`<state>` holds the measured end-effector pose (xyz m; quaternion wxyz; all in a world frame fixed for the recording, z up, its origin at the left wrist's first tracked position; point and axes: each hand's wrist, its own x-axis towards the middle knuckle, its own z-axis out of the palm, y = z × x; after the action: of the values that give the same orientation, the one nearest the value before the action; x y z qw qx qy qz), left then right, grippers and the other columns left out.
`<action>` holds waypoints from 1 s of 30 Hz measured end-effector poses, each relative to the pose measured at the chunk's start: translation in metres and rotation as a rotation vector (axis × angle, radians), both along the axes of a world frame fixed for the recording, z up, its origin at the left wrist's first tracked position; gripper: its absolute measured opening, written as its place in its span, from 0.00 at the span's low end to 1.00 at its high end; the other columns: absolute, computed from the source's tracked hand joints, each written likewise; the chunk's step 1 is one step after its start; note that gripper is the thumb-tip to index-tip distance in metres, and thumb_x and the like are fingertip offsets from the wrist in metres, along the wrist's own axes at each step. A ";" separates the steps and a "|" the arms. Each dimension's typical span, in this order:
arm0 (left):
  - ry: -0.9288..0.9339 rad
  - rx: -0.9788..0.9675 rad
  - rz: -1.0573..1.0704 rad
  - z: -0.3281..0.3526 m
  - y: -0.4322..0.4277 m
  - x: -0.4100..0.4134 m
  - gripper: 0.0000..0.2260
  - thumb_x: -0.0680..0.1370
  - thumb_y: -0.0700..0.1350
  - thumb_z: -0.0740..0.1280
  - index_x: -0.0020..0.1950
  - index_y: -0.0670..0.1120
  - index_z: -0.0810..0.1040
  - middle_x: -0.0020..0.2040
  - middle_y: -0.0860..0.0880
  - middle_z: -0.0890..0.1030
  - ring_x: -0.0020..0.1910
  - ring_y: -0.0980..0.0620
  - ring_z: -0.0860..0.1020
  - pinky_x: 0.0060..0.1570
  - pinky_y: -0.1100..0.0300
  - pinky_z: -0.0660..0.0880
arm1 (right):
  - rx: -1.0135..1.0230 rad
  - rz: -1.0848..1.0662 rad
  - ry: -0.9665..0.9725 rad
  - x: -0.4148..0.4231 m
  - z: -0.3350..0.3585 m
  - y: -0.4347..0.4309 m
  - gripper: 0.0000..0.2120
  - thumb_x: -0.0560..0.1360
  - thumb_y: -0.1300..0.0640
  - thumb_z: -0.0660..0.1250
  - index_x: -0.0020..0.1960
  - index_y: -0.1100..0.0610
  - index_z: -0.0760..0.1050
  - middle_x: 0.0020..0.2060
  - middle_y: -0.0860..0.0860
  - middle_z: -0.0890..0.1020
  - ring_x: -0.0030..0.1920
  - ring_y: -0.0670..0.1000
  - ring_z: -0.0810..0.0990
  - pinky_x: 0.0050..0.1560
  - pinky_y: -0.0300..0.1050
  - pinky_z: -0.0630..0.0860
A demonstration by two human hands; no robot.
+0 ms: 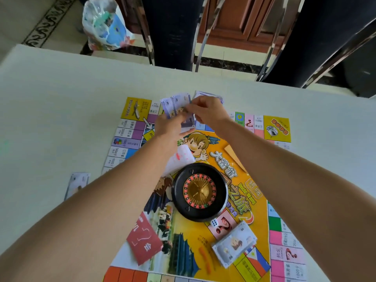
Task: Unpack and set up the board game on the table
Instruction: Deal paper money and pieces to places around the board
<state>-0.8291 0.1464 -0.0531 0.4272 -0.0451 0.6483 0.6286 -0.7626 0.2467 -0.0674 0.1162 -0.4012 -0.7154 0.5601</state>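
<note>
Over the far edge of the board point(252, 180), both hands meet just above the table point(61, 119). The left hand point(168, 127) grips a fan of purple notes point(176, 104), its fingers curled under them. The right hand point(207, 110), touching the fan from the other side, pinches at its edge and seems to be drawing one note off, though blur hides exactly which. Just beyond the right hand lies a small pile point(209, 95) of like notes, at the board's far edge.

Well back from the hands, toward the person, the wheel point(200, 192) sits mid-board between the forearms. A die point(214, 222) lies just beside its near rim, and a wrapped stack point(234, 247) of paler notes lies nearer again. A red card point(144, 239) lies on the board's left part, and one loose note point(78, 184) lies off the board, outside the left forearm.

The step in hand looks like dealing the money into piles. With the board unfolded and the wheel out, the setup seems well along. The next move calls for peeling a single thin note cleanly from the fan — a thumb slide rather than a tug — while the left hand holds the rest firm. The note then has to be laid square on the pile beyond without scattering it. The wrapped stack looks unopened.
</note>
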 end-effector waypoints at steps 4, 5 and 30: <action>0.039 -0.049 0.018 0.016 -0.047 -0.019 0.03 0.77 0.39 0.67 0.46 0.40 0.78 0.42 0.41 0.82 0.36 0.46 0.83 0.31 0.56 0.81 | -0.099 -0.064 0.043 -0.019 0.012 -0.043 0.07 0.74 0.58 0.70 0.38 0.57 0.78 0.28 0.51 0.77 0.28 0.46 0.71 0.32 0.39 0.70; 0.047 -0.070 0.061 0.020 -0.063 -0.029 0.04 0.78 0.39 0.64 0.45 0.40 0.77 0.41 0.41 0.81 0.37 0.44 0.82 0.31 0.55 0.81 | -0.143 -0.086 0.058 -0.027 0.016 -0.058 0.07 0.74 0.59 0.71 0.38 0.58 0.78 0.28 0.51 0.77 0.27 0.46 0.71 0.30 0.38 0.69; 0.053 -0.241 0.037 0.020 -0.319 -0.085 0.10 0.78 0.36 0.57 0.43 0.41 0.78 0.35 0.45 0.78 0.28 0.50 0.75 0.32 0.57 0.78 | 0.260 0.106 -0.427 -0.104 -0.022 -0.303 0.15 0.71 0.62 0.72 0.54 0.60 0.70 0.41 0.52 0.74 0.42 0.52 0.73 0.29 0.40 0.63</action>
<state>-0.9140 -0.1730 -0.0327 0.3898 -0.0914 0.7294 0.5548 -0.8664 -0.0560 -0.0893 -0.0162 -0.4541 -0.8097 0.3713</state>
